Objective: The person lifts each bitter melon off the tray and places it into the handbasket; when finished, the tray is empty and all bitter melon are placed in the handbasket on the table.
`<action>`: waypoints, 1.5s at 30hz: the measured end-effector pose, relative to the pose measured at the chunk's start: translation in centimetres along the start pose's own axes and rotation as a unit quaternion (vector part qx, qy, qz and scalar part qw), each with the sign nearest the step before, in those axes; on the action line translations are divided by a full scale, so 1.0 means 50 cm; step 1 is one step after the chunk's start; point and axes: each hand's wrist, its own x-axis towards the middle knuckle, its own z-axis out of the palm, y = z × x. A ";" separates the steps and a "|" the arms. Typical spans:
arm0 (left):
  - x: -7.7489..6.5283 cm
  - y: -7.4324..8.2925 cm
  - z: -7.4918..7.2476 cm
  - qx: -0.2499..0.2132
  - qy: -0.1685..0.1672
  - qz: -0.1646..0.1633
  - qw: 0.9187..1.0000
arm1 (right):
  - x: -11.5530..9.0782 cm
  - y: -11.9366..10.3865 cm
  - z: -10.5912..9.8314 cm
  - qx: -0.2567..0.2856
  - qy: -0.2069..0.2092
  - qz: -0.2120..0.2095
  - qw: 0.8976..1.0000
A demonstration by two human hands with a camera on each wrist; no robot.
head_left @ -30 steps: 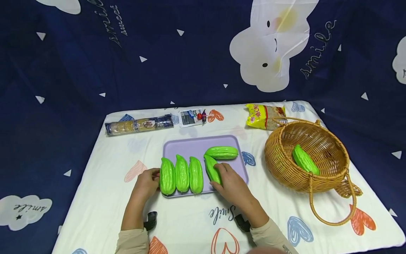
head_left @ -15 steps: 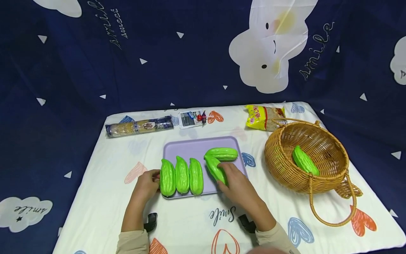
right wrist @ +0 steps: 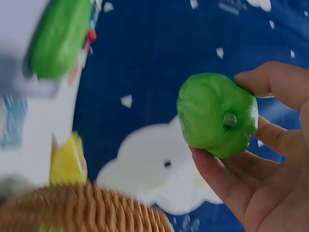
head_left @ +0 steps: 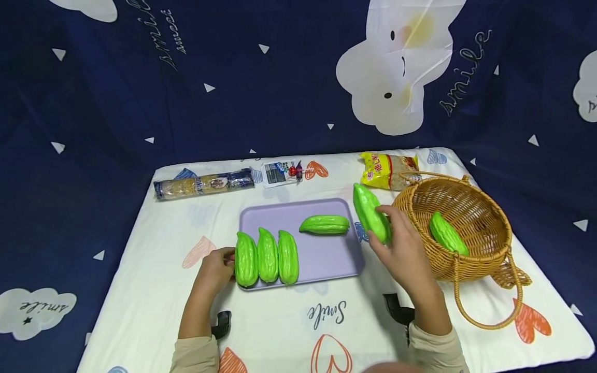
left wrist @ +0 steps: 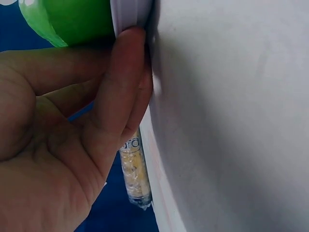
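Observation:
My right hand (head_left: 403, 248) grips a green bitter melon (head_left: 370, 212) in the air between the tray and the basket. Its stem end faces the camera in the right wrist view, with thumb and fingers around it. At the left edge of the lavender tray (head_left: 322, 264), my left hand (head_left: 215, 270) holds the rim, fingertips against its outer side in the left wrist view. Three bitter melons (head_left: 268, 256) stand side by side on the tray's left part. Another bitter melon (head_left: 325, 224) lies crosswise at its upper right. Inside the wicker basket (head_left: 410, 243) is one more bitter melon (head_left: 448, 233).
Along the back of the table lie a long clear-wrapped packet (head_left: 202, 185), a small white packet (head_left: 276, 174), a lollipop (head_left: 296, 171) and a yellow snack bag (head_left: 384, 171). The basket's handle (head_left: 494, 327) hangs out towards the front right. Behind rises a dark blue cloth.
My right hand has lifted the slanted bitter melon off the tray and carried it right, past the tray's edge towards the basket. The left hand has stayed at the tray rim.

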 end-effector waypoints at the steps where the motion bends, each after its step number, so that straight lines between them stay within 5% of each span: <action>1: 0.000 0.000 0.000 0.001 0.000 0.001 1.000 | 0.003 0.005 -0.010 0.000 0.014 0.012 1.000; 7: 0.000 0.001 0.000 -0.002 0.000 0.001 1.000 | 0.009 0.037 -0.061 0.001 0.103 0.089 0.991; 16: 0.001 0.001 0.000 0.000 0.003 0.004 1.000 | 0.003 0.098 -0.102 -0.019 0.191 0.190 0.963; 26: 0.002 0.001 0.001 0.004 0.007 0.003 1.000 | -0.006 0.139 -0.101 -0.062 0.130 0.257 0.956; 40: 0.000 0.001 -0.001 0.005 0.007 0.007 1.000 | -0.003 0.146 -0.097 -0.077 0.084 0.261 0.959; 45: -0.002 0.002 -0.001 0.004 0.002 0.001 1.000 | -0.008 0.136 -0.094 -0.064 0.103 0.242 0.963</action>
